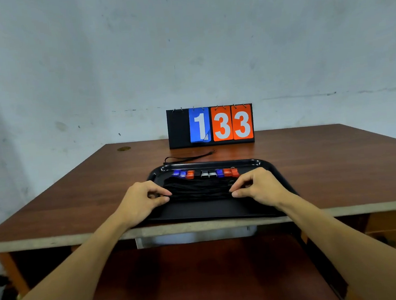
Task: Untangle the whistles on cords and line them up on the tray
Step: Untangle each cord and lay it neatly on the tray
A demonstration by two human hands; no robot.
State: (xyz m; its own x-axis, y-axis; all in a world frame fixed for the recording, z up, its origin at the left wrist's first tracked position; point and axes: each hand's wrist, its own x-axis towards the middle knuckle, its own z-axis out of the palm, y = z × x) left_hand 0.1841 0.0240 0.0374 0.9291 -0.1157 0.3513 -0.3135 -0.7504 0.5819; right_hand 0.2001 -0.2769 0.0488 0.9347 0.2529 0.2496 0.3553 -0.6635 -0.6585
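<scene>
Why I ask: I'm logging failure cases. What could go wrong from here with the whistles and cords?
The left hand and right hand both pinch the bunched cords; a tug could pull the whistles out of their row.
The tray reaches the front edge of the table; pulling toward the person might slide it off.
A loose cord lies on the table behind the tray and may be overlooked.

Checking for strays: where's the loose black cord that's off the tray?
In the head view, the loose black cord lies on the table near centre, between the tray far rim and the scoreboard.
</scene>
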